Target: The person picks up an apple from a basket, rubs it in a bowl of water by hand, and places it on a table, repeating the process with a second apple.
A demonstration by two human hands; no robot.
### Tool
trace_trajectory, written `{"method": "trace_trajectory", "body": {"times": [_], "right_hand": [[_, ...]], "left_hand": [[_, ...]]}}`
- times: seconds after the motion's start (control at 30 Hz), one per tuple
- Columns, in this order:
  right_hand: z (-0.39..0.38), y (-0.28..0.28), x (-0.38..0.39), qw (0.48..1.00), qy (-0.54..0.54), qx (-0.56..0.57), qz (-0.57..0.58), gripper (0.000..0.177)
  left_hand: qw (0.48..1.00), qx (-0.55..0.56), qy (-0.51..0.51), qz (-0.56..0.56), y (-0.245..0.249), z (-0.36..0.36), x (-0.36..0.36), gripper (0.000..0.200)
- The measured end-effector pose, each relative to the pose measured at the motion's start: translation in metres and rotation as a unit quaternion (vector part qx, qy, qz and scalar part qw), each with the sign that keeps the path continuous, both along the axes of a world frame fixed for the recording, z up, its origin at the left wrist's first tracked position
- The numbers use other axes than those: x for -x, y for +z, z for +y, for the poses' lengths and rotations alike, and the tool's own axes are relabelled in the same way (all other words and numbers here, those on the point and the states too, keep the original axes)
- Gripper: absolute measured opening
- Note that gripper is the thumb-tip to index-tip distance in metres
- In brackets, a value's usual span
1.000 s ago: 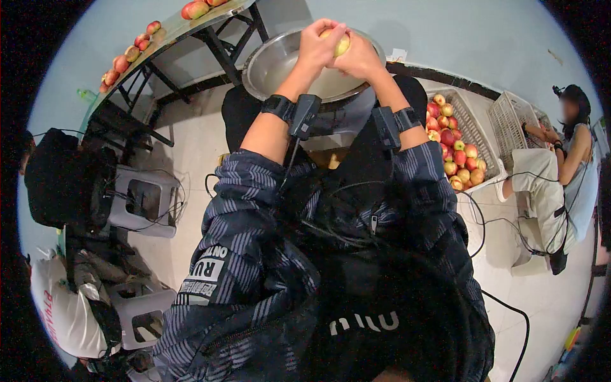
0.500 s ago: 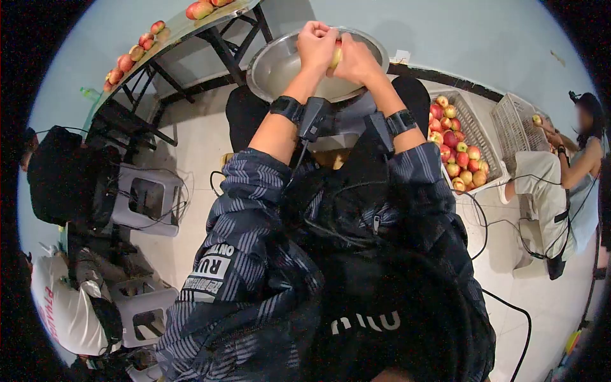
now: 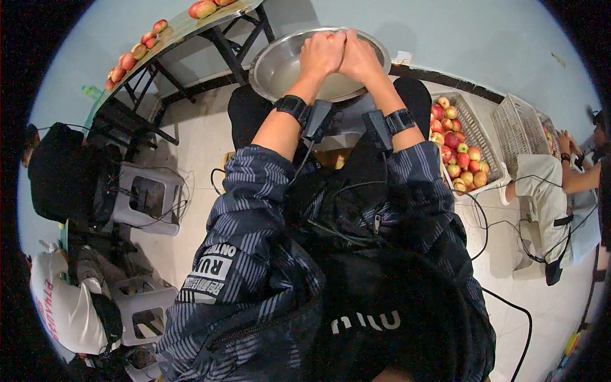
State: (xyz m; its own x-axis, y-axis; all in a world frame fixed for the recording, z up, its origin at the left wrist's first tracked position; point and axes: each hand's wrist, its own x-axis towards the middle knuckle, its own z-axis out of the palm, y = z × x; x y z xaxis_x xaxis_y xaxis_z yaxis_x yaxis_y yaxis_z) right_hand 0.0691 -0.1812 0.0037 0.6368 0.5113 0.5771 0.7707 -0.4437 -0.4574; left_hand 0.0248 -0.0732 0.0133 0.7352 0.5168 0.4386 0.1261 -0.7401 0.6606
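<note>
At the left, several red and yellow apples [image 3: 127,62] lay on the surface [image 3: 167,49], well apart from the hands. In the middle there was a wide metal basin [image 3: 272,75], and above it the person's two hands met. The left hand [image 3: 320,54] and the right hand [image 3: 360,58] were touching each other, with their fingers curled inward and closed, seemingly around one held apple [image 3: 331,39]. Of this fruit only a small reddish patch showed between the hands, so I cannot tell how much of it each hand carried. More to the right, a plastic crate [image 3: 485,130] with many loose apples [image 3: 454,141] stood near the right knee, and beyond it a co-worker [image 3: 541,181] sat beside another crate [image 3: 511,127].

In my judgement, the fruit could slip out and drop into the basin, if its skin was wet or if the two hands pressed unevenly. The hidden grip would also make a slipping thumb difficult to notice.

Compared with half a second earlier, the hands had come closer together and covered the fruit, whose yellow side was then visible. The co-worker's hands, which had held up an apple, were now lower, at the crate.
</note>
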Motion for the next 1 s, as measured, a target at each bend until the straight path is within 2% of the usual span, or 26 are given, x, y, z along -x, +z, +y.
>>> {"method": "trace_trajectory", "body": {"times": [0.4,0.5,0.53,0.6,0.7,0.73,0.8,0.9,0.93,1.0], "right_hand": [[0.002,-0.015,-0.011,0.994,0.047,0.074,-0.066,0.062],[0.01,-0.022,-0.02,0.994,-0.053,0.073,-0.067,0.066],[0.009,-0.02,-0.019,0.995,-0.044,0.062,-0.062,0.067],[0.006,-0.02,-0.018,0.998,-0.025,0.042,-0.051,0.07],[0.012,-0.022,-0.022,0.986,0.009,-0.136,-0.099,0.074],[0.012,-0.021,-0.021,0.987,0.015,-0.146,-0.073,0.073],[0.009,-0.019,-0.02,0.985,0.025,-0.167,-0.017,0.07],[0.001,-0.011,-0.025,0.952,0.08,-0.172,0.24,0.077],[0.001,-0.011,-0.025,0.959,0.067,-0.168,0.217,0.078],[0.0,-0.009,-0.025,0.974,0.043,-0.164,0.153,0.08]], "left_hand": [[0.993,-0.038,0.039,0.107,0.007,-0.003,0.011,0.061],[0.988,-0.037,0.04,0.144,0.003,-0.001,0.008,0.061],[0.986,-0.035,0.042,0.159,-0.002,0.002,0.005,0.062],[0.995,-0.03,0.008,0.097,-0.006,0.008,-0.002,0.059],[0.998,0.011,-0.068,-0.011,-0.007,0.009,0.003,0.055],[0.993,0.031,-0.098,-0.049,-0.005,0.007,0.007,0.054],[0.98,0.021,-0.159,-0.115,-0.014,0.013,-0.008,0.05],[0.961,-0.017,-0.213,-0.177,-0.026,0.023,-0.022,0.048],[0.954,-0.034,-0.224,-0.194,-0.027,0.024,-0.022,0.048],[0.956,0.051,-0.241,-0.157,-0.029,0.022,-0.022,0.052]]}}
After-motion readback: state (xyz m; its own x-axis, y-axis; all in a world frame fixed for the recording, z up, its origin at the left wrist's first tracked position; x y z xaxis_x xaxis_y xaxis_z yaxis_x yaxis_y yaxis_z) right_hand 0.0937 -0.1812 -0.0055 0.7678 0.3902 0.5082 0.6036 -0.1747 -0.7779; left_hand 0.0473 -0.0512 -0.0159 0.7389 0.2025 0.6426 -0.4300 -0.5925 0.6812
